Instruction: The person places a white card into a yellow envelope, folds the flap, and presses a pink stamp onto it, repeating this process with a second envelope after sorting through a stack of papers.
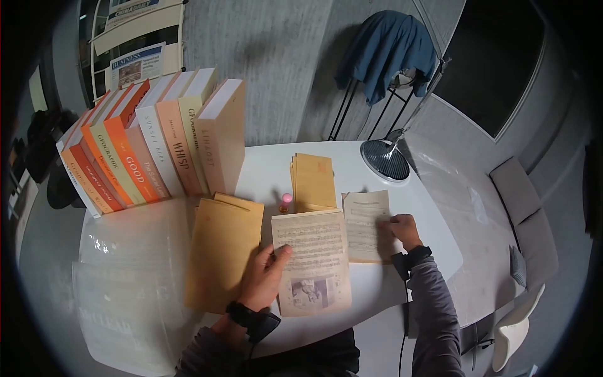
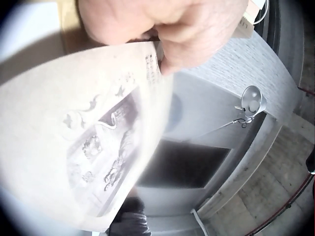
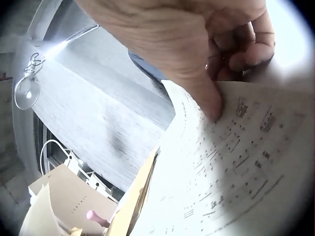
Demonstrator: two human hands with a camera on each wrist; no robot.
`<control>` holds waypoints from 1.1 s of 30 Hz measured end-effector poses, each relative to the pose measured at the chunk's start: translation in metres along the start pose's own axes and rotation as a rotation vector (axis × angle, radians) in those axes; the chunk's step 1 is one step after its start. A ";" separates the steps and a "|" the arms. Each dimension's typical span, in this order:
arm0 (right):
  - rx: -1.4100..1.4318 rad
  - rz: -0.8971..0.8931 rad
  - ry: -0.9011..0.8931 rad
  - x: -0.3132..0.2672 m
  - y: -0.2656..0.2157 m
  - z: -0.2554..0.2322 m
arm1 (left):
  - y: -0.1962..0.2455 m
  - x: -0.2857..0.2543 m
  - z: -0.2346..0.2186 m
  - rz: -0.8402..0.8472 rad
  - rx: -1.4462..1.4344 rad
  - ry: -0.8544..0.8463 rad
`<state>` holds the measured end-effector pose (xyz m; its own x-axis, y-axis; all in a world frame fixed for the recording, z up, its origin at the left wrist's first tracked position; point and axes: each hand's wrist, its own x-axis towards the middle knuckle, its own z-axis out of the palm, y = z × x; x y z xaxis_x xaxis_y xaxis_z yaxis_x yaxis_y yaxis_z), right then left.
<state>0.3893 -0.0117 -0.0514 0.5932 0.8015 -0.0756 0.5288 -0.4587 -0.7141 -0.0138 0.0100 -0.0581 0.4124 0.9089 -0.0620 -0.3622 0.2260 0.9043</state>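
Observation:
My left hand (image 1: 264,279) grips the left edge of an aged music sheet (image 1: 320,254), thumb on its front. Staves fill the sheet's upper part, and a printed picture (image 2: 110,147) sits below them. At the right, my right hand (image 1: 405,230) pinches the edge of a second music sheet (image 1: 364,220), with the thumb (image 3: 209,101) lying over the printed side. Brown envelopes (image 1: 220,264) lie to the left of my left hand. Another pile of brown envelopes (image 1: 314,179) lies behind the held sheet, partly hidden by it.
A small pink-topped object (image 1: 286,198) stands between the envelope piles. A row of upright books (image 1: 144,144) lines the table's left side. The lamp's round base (image 1: 384,160) occupies the back right of the white table (image 1: 433,245). Beyond it hangs a blue cloth (image 1: 389,53).

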 end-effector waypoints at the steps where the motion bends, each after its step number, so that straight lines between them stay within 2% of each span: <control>1: 0.027 -0.011 -0.019 -0.001 0.001 -0.004 | -0.002 0.000 -0.001 -0.015 0.016 0.007; 3: 0.080 -0.032 -0.055 -0.007 -0.003 -0.014 | -0.004 0.002 -0.004 -0.045 0.049 0.020; 6: 0.159 0.026 -0.012 -0.015 -0.006 -0.018 | 0.000 0.000 0.000 -0.024 -0.038 0.006; 12: 0.141 -0.148 0.133 -0.024 -0.005 -0.022 | 0.003 -0.001 0.003 -0.025 -0.097 -0.003; 15: 0.086 -0.338 0.337 -0.024 -0.006 -0.025 | -0.001 0.000 0.001 -0.025 -0.130 -0.004; 18: 0.304 -0.227 0.273 -0.040 -0.034 -0.033 | 0.001 -0.001 0.002 -0.044 -0.143 -0.004; 21: 0.438 -0.320 0.211 -0.054 -0.046 -0.025 | 0.001 -0.001 0.002 -0.056 -0.181 0.006; 24: 0.485 -0.351 0.151 -0.070 -0.063 -0.012 | 0.002 -0.001 0.001 -0.071 -0.191 0.014; 27: 0.567 -0.312 0.013 -0.092 -0.085 0.003 | -0.002 0.000 -0.001 -0.088 -0.231 0.013; 31: 0.484 -0.288 -0.203 -0.112 -0.092 0.015 | -0.004 0.001 -0.002 -0.036 -0.178 0.002; 33: 0.526 -0.320 -0.250 -0.117 -0.093 0.022 | -0.002 0.001 -0.001 -0.029 -0.173 -0.008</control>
<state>0.2572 -0.0547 0.0086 0.2640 0.9610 0.0824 0.2509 0.0140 -0.9679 -0.0134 0.0107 -0.0599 0.4307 0.8987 -0.0828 -0.4888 0.3094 0.8157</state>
